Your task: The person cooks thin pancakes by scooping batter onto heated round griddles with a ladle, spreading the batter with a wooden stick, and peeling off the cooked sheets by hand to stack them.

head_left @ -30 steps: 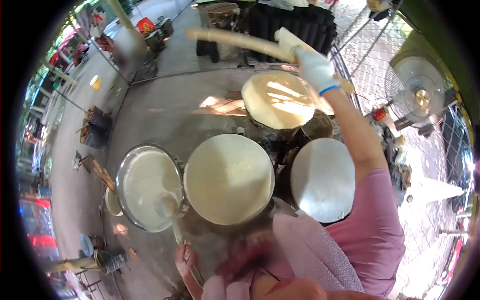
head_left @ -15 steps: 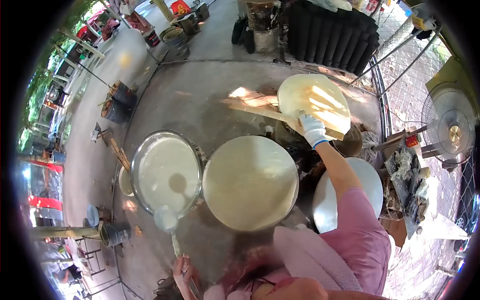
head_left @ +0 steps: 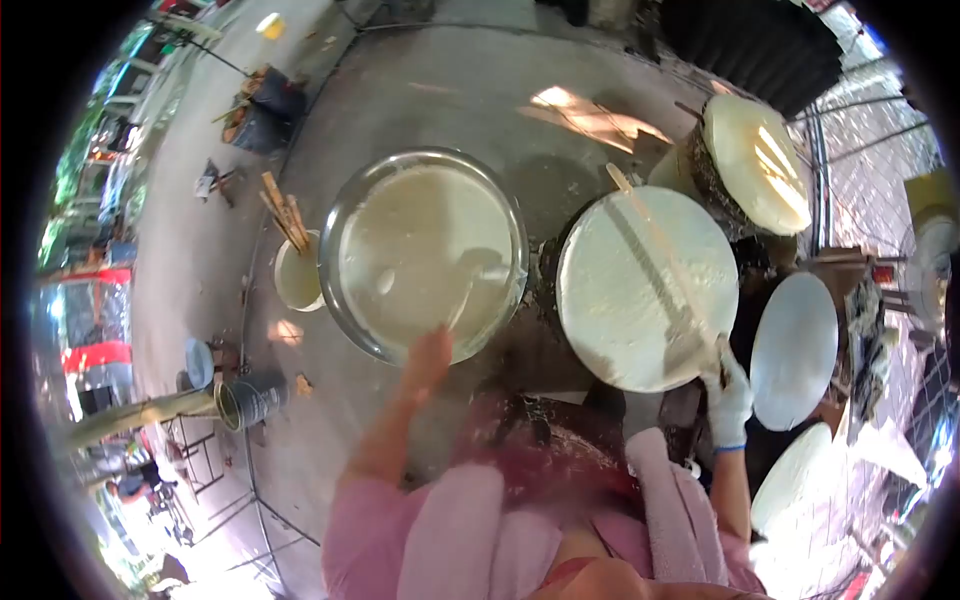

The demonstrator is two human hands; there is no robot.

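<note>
My left hand [head_left: 428,358], bare, is closed on the handle of a ladle [head_left: 463,302]. The ladle's head is at the right side of a steel basin [head_left: 345,325] of pale batter [head_left: 420,250]. My right hand [head_left: 727,395], in a white glove with a blue cuff, grips one end of a long wooden stick [head_left: 665,250]. This stick slants over a round griddle covered by a pale layer [head_left: 620,310], near its right edge. Behind it on the right stands another round surface with a pale sheet [head_left: 750,160].
Beside the basin is a small pot [head_left: 297,275] with wooden sticks. A pale disc [head_left: 795,350] is right of the griddle, and another pale round surface [head_left: 792,480] lies below it. Black buckets [head_left: 270,105] stand at the back left, a dark bucket [head_left: 250,402] at the lower left.
My right hand has come back with the stick from the rear round surface to the middle griddle. My left hand has brought the ladle over the basin's right side. The view has shifted.
</note>
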